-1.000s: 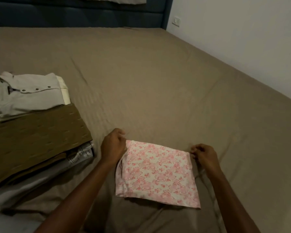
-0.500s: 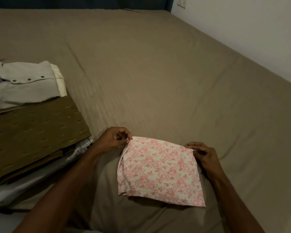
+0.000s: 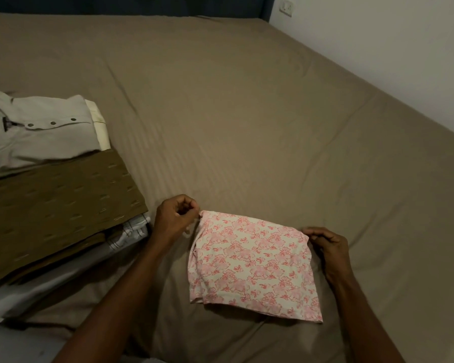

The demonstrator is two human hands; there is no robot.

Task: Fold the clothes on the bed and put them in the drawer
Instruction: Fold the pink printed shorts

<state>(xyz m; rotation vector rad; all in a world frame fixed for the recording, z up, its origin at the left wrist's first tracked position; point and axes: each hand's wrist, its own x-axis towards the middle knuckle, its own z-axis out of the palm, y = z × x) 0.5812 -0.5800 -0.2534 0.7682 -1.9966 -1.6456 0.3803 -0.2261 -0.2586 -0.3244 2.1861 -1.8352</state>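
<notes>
A small white cloth with a pink flower print lies folded into a rough square on the brown bed sheet, near the front. My left hand pinches its far left corner. My right hand pinches its far right corner. At the left lies a stack of folded clothes: an olive-brown garment on top of grey and checked pieces, with a pale grey buttoned shirt behind it. No drawer is in view.
A white wall with a socket runs along the bed's right side. A dark blue headboard closes the far end. The wide middle and far part of the sheet is bare fabric.
The view tilted down a little. Both hands closed onto the far corners of the floral cloth, and its far edge lifted slightly and shifted; the stack at the left stayed put.
</notes>
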